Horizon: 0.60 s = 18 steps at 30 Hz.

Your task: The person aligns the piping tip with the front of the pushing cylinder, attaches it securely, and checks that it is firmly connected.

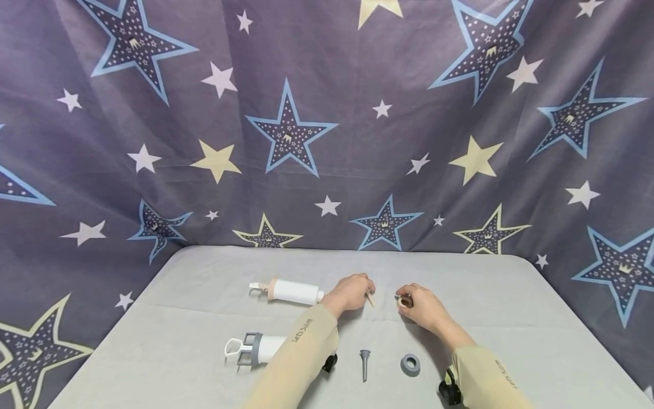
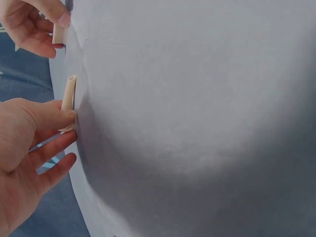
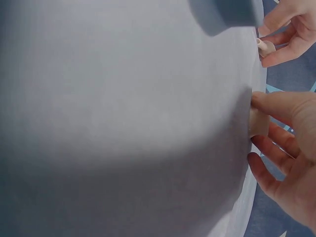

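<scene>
My left hand (image 1: pixel 351 292) pinches a small beige tube-shaped nozzle (image 1: pixel 370 299) between thumb and fingers, low over the table. In the left wrist view the nozzle (image 2: pixel 69 95) points away from the thumb, its wider end at the fingertips. To the right, my right hand (image 1: pixel 428 308) grips a beige ring (image 1: pixel 401 303) by its sides. The right wrist view shows the ring's side wall (image 3: pixel 259 122) between thumb and fingers, close to the cloth. Nearer me lie a grey nozzle (image 1: pixel 365 363) and a grey ring (image 1: pixel 410 364), apart from both hands.
Left of my left hand lies a white cylinder (image 1: pixel 296 291) with a beige collar and handle. A second white cylinder (image 1: pixel 271 347) with a grey collar and looped handle is partly behind my left sleeve. A star-patterned curtain (image 1: pixel 327 142) hangs behind the grey-covered table (image 1: pixel 204 272).
</scene>
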Available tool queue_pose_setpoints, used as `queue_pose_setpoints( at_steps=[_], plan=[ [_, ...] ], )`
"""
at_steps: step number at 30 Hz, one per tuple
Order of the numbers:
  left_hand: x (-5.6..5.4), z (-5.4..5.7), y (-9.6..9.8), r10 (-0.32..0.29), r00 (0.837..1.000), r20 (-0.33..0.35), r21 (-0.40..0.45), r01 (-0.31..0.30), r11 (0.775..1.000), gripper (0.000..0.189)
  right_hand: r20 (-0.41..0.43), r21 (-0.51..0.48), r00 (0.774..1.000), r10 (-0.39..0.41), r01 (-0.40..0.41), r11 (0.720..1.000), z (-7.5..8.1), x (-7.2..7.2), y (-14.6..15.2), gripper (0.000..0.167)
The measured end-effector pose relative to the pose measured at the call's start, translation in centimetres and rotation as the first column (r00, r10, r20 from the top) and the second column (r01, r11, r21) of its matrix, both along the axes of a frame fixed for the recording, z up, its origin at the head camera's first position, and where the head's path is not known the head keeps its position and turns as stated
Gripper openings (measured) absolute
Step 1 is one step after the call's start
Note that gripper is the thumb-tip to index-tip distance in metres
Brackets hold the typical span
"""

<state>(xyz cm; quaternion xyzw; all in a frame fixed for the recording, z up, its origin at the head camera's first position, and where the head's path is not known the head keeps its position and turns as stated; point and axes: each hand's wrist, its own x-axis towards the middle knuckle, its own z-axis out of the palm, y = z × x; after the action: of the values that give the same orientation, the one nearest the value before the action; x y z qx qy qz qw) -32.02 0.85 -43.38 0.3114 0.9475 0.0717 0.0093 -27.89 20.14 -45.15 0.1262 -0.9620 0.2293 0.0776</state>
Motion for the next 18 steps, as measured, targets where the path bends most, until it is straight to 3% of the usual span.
queue_pose_setpoints(
  at_steps=[18],
  plan=[
    [-0.28,-0.07,0.15,0.036,0.999,0.004,-0.018,-0.036,0.999,0.025,0.011,-0.002,1.0,0.006,-0.006,1.0,0.05,0.13,0.1,0.029]
  ],
)
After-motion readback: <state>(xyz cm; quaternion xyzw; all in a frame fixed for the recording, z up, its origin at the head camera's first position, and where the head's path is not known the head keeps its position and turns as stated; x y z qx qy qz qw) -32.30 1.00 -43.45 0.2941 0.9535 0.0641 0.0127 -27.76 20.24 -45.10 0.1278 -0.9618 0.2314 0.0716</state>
